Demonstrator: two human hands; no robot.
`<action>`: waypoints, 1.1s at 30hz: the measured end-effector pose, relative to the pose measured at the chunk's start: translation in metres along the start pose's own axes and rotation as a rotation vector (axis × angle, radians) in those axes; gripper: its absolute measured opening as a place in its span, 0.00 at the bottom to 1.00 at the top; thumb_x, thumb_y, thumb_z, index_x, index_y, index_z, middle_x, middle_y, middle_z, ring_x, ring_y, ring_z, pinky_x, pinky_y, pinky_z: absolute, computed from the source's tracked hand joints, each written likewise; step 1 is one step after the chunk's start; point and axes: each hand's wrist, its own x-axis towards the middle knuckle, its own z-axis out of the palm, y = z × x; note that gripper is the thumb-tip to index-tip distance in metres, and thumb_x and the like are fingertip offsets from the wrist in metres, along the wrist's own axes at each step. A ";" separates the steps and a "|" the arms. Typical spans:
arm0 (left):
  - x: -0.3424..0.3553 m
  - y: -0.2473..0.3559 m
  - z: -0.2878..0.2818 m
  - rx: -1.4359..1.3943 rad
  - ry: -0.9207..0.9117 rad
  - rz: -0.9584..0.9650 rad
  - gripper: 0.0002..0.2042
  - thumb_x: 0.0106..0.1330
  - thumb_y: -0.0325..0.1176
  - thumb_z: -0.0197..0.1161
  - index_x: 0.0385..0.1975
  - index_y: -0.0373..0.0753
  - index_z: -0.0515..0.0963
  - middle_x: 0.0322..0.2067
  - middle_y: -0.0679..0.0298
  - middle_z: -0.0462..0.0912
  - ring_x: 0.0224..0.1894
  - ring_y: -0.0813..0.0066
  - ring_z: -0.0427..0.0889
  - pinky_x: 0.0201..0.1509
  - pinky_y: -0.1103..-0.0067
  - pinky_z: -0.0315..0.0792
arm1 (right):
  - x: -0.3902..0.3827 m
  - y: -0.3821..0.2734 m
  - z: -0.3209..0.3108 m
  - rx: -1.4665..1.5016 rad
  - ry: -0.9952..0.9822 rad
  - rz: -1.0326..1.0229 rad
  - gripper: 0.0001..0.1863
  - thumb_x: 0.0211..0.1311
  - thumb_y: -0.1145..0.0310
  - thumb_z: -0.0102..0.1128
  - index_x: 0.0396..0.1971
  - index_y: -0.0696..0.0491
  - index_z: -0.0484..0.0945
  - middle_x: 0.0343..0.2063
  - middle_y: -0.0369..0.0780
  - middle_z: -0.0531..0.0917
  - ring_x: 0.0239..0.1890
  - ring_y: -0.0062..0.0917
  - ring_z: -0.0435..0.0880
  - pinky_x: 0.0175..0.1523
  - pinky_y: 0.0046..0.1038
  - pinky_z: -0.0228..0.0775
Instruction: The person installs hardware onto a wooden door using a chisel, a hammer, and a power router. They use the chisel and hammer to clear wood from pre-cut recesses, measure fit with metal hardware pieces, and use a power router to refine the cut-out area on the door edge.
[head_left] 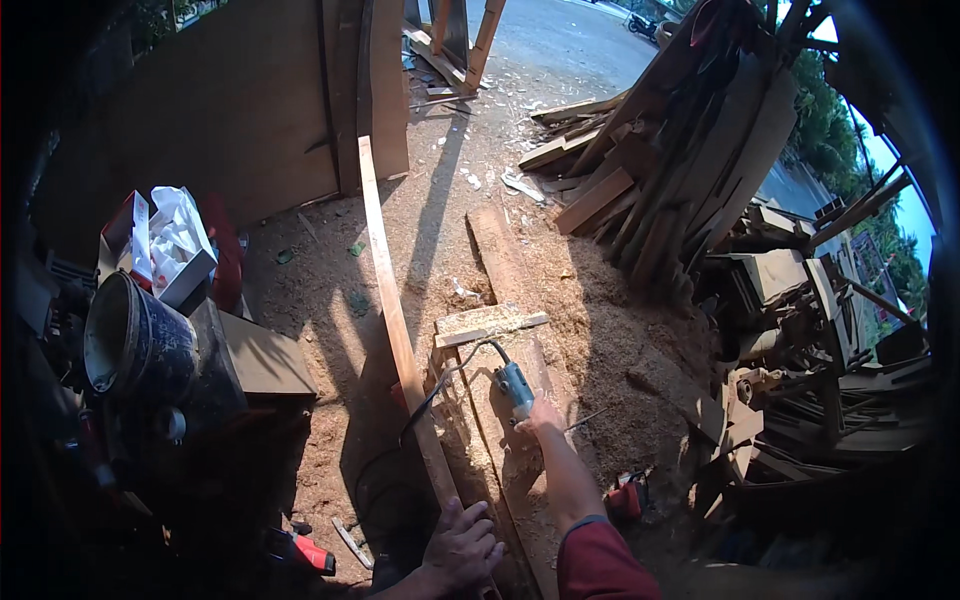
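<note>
My right hand [541, 414] is wrapped around a corded teal power tool [515, 384], whose exact kind I cannot make out. The tool is over a sawdust-covered plank bench [482, 408], and its working end is hidden by my hand. A black cord [437, 392] runs from its far end, bending left and down past a long wooden strip [398, 330]. My left hand [463, 546] grips the near part of that strip, fingers bent over its edge. The strip reaches far ahead, along the bench's left side. A short board [492, 330] lies crosswise on the bench.
Sawdust covers the ground. At left stand a dark bucket [150, 340] and an open box of white wrapping [183, 246]. Red tools lie near the lower left [303, 551] and right of my sleeve [628, 497]. Stacked boards [690, 150] lean at the right; a large panel [220, 110] stands behind.
</note>
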 end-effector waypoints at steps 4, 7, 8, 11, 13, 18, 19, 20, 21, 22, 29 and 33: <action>0.005 0.008 0.002 -0.022 -0.001 0.044 0.13 0.61 0.44 0.66 0.20 0.44 0.81 0.36 0.66 0.83 0.62 0.65 0.74 0.78 0.53 0.42 | -0.039 0.025 0.009 0.125 0.580 -0.193 0.47 0.45 0.57 0.78 0.66 0.55 0.64 0.47 0.48 0.81 0.48 0.46 0.83 0.53 0.45 0.76; -0.004 0.002 -0.003 -0.056 -0.087 0.049 0.18 0.58 0.55 0.69 0.22 0.46 0.83 0.43 0.66 0.83 0.65 0.61 0.71 0.78 0.49 0.36 | -0.093 0.021 0.010 0.402 0.674 -0.391 0.34 0.54 0.62 0.69 0.61 0.57 0.69 0.44 0.52 0.78 0.48 0.48 0.79 0.53 0.46 0.73; -0.007 0.005 -0.014 -0.106 -0.096 0.085 0.17 0.58 0.56 0.69 0.24 0.47 0.85 0.47 0.65 0.82 0.67 0.58 0.68 0.78 0.48 0.34 | -0.119 0.026 0.010 0.445 0.727 -0.462 0.33 0.54 0.62 0.69 0.59 0.56 0.71 0.44 0.52 0.78 0.47 0.48 0.79 0.54 0.45 0.73; -0.029 0.009 -0.032 -0.124 -0.188 0.191 0.16 0.57 0.57 0.69 0.31 0.52 0.88 0.58 0.65 0.75 0.73 0.52 0.60 0.78 0.45 0.29 | -0.207 0.060 0.031 0.535 0.612 -0.469 0.28 0.56 0.63 0.68 0.56 0.56 0.74 0.50 0.50 0.79 0.53 0.46 0.79 0.59 0.40 0.73; -0.050 0.006 -0.024 -0.006 -0.347 0.330 0.14 0.58 0.56 0.69 0.34 0.55 0.88 0.59 0.65 0.75 0.73 0.52 0.59 0.78 0.45 0.29 | -0.264 0.102 0.063 0.582 0.379 -0.304 0.27 0.59 0.59 0.66 0.57 0.54 0.75 0.51 0.51 0.80 0.56 0.45 0.79 0.61 0.40 0.72; -0.058 0.003 -0.031 -0.014 -0.448 0.305 0.09 0.59 0.46 0.68 0.37 0.57 0.88 0.58 0.66 0.76 0.74 0.50 0.56 0.78 0.46 0.30 | -0.379 0.198 0.180 0.421 0.394 -0.257 0.25 0.62 0.53 0.61 0.55 0.52 0.77 0.48 0.50 0.83 0.53 0.46 0.81 0.59 0.42 0.74; -0.057 0.003 -0.035 0.012 -0.468 0.324 0.09 0.60 0.44 0.67 0.38 0.56 0.88 0.58 0.65 0.76 0.74 0.50 0.57 0.79 0.46 0.30 | -0.397 0.208 0.192 0.466 0.310 -0.239 0.24 0.62 0.54 0.61 0.54 0.52 0.79 0.46 0.49 0.83 0.52 0.45 0.82 0.57 0.42 0.74; -0.055 0.002 -0.036 -0.006 -0.490 0.332 0.10 0.61 0.43 0.66 0.39 0.55 0.88 0.58 0.62 0.75 0.74 0.49 0.58 0.79 0.47 0.32 | -0.417 0.219 0.205 0.514 0.218 -0.214 0.23 0.61 0.55 0.62 0.53 0.51 0.80 0.45 0.48 0.84 0.50 0.45 0.83 0.56 0.42 0.75; -0.056 0.006 -0.040 -0.012 -0.512 0.336 0.10 0.61 0.43 0.66 0.39 0.53 0.88 0.58 0.60 0.76 0.73 0.48 0.60 0.79 0.48 0.35 | -0.437 0.229 0.214 0.564 0.192 -0.190 0.22 0.60 0.55 0.62 0.52 0.51 0.81 0.44 0.48 0.85 0.49 0.44 0.83 0.55 0.41 0.75; -0.048 0.010 -0.038 -0.015 -0.512 0.342 0.10 0.61 0.41 0.66 0.39 0.49 0.88 0.56 0.59 0.76 0.72 0.48 0.61 0.79 0.48 0.37 | -0.443 0.245 0.218 0.616 0.164 -0.166 0.21 0.60 0.56 0.63 0.50 0.51 0.82 0.43 0.48 0.85 0.47 0.43 0.84 0.54 0.41 0.75; -0.047 0.041 -0.036 0.247 -0.424 0.417 0.10 0.54 0.30 0.68 0.38 0.42 0.84 0.45 0.59 0.81 0.62 0.51 0.73 0.74 0.53 0.58 | -0.467 0.321 0.294 0.717 0.173 0.331 0.19 0.56 0.59 0.60 0.46 0.50 0.84 0.43 0.48 0.86 0.49 0.43 0.85 0.54 0.42 0.76; -0.060 0.057 -0.044 0.363 -0.405 0.406 0.12 0.53 0.32 0.67 0.39 0.43 0.84 0.46 0.60 0.82 0.57 0.51 0.75 0.62 0.58 0.66 | -0.466 0.339 0.337 0.753 0.183 0.476 0.19 0.55 0.59 0.59 0.46 0.50 0.84 0.44 0.48 0.86 0.50 0.43 0.85 0.56 0.41 0.75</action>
